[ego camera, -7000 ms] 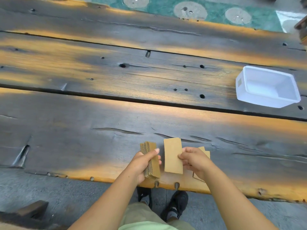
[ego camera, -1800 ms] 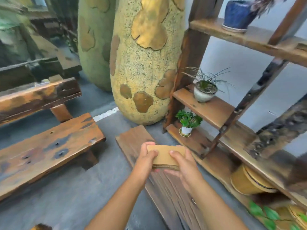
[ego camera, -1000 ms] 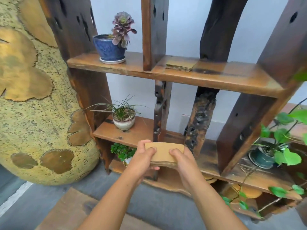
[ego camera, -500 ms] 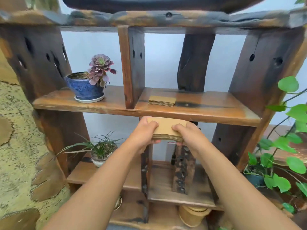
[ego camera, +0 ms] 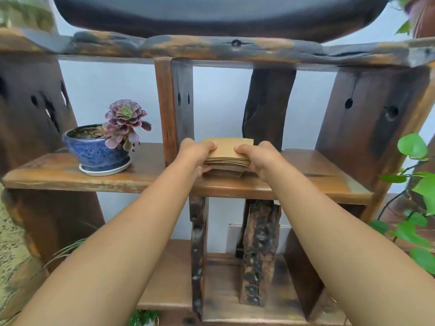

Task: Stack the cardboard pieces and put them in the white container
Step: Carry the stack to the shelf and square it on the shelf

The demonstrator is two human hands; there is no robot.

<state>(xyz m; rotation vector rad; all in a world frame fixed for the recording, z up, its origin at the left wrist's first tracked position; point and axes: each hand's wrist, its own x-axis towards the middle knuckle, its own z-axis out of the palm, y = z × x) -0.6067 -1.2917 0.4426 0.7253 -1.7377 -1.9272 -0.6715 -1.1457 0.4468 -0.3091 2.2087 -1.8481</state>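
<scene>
Your left hand point(ego camera: 196, 152) and right hand point(ego camera: 257, 155) clamp the ends of a flat, tan, neatly squared cardboard stack point(ego camera: 227, 151), held just over another pile point(ego camera: 223, 173) on the wooden shelf point(ego camera: 306, 182).

Matt brown cardboard stack point(ego camera: 227, 153); rough, weathered wooden shelf point(ego camera: 146, 178); glossy blue glazed ceramic pot point(ego camera: 95, 152).

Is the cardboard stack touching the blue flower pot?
Apart. The head view shows bare shelf and a wooden post between the stack and the pot.
</scene>
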